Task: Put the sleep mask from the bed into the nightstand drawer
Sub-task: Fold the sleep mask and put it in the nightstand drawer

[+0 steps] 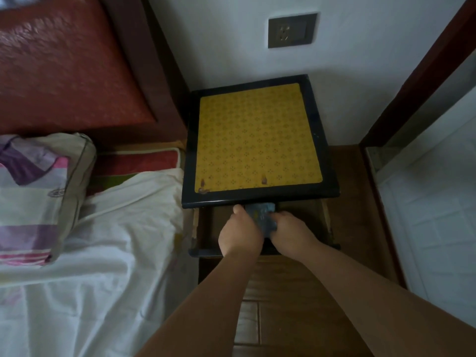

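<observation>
The blue-grey sleep mask (260, 215) is held between both my hands inside the open nightstand drawer (206, 228), just under the front edge of the nightstand (329, 176). My left hand (240, 231) grips its left side and my right hand (293, 231) grips its right side. Part of the mask is hidden by my fingers and by the nightstand top. The drawer is pulled out toward me, and its dark front panel (203, 252) shows below my wrists.
The nightstand top carries a yellow patterned mat (257, 140). The bed with a white sheet (103, 240) and a striped pillow (33, 197) lies to the left against a red headboard (64, 60). A wall socket (292, 30) is above; a door frame (412, 81) stands right.
</observation>
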The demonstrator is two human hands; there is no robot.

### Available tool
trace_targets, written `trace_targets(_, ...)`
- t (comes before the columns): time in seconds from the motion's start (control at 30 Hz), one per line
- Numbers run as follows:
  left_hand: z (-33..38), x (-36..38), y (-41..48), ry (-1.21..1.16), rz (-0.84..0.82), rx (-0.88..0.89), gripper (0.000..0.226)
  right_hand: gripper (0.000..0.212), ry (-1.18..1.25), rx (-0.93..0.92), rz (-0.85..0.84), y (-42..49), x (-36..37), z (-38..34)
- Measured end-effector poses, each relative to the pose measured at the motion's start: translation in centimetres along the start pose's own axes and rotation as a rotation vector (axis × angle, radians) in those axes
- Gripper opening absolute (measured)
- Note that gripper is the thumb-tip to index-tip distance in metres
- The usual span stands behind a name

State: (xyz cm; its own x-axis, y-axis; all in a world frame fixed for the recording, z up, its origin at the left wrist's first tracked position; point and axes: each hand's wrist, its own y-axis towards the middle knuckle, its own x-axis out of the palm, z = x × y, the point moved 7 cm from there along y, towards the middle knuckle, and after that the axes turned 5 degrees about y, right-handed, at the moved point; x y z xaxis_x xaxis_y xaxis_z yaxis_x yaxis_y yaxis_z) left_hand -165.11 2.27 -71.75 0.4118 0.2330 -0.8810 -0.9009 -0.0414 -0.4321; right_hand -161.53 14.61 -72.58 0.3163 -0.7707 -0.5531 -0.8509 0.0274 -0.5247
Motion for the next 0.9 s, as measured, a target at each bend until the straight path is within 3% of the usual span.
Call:
trace_targets(0.23,0.0,0.0,-0.2,0.202,-0.085,0.164,0.039,0.056,-0.111,0.056,-0.006,-0.1,0.5,0.0)
trace_targets(0.4,-0.5,-1.9,-1.9,0.181,-0.048,0.193,0.033,0.039,-0.066,0.044,0.188,-2.5,-2.1,-1.0)
trace_targets(0.53,-1.9,-4.2,-3.4,0.205,0.089,0.124,0.042,0.025,-0.049,0.028,0.468,-5.5,-5.7,-1.4)
trace_targets(0.63,-3.6,-5.2,-4.2,0.164,0.102,-0.049,0.068,0.025,-0.029,0.108,0.646,-8.1,-7.7,-0.2)
trace_targets(0.73,-5.8,-6.0,-4.3,-0.058,0.102,-0.296,0.08,0.042,0.124,0.238,0.778,-9.6,-8.9,2.3)
trace_targets(0.83,-8.5,-5.5,-4.5,-0.534,0.087,-0.676,0.079,0.06,0.677,0.576,0.815,-10.2,-7.6,6.4)
trace_targets(0.9,-10.1,-3.9,-4.5,-0.874,0.098,-0.922,0.072,0.056,1.089,0.808,0.728,-10.4,-5.1,7.9)
